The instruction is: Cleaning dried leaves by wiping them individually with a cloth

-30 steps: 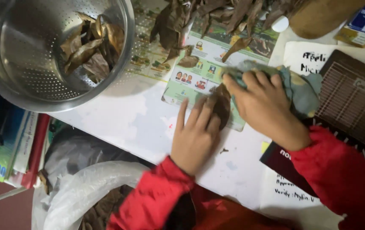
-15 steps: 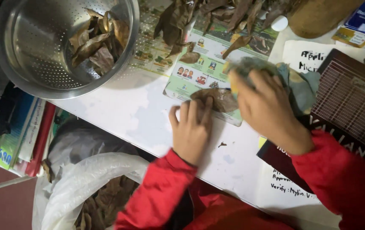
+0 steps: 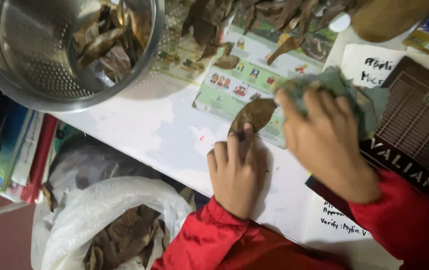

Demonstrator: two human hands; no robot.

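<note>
A single dry brown leaf [image 3: 253, 114] lies flat on the white table [image 3: 144, 130], partly over a colourful picture sheet [image 3: 239, 80]. My left hand [image 3: 234, 172] presses its fingertips on the leaf's near end. My right hand [image 3: 327, 140] grips a crumpled grey-green cloth [image 3: 337, 87] just right of the leaf. Both sleeves are red.
A perforated steel colander [image 3: 49, 55] with dry leaves stands at the upper left. More dry leaves [image 3: 254, 20] are piled at the top. A dark book [image 3: 414, 130] and handwritten papers lie at the right. Below the table edge a white plastic bag [image 3: 104, 220] holds leaves.
My left hand slid back toward me, uncovering most of the leaf. My right hand with the cloth moved right, off the leaf.
</note>
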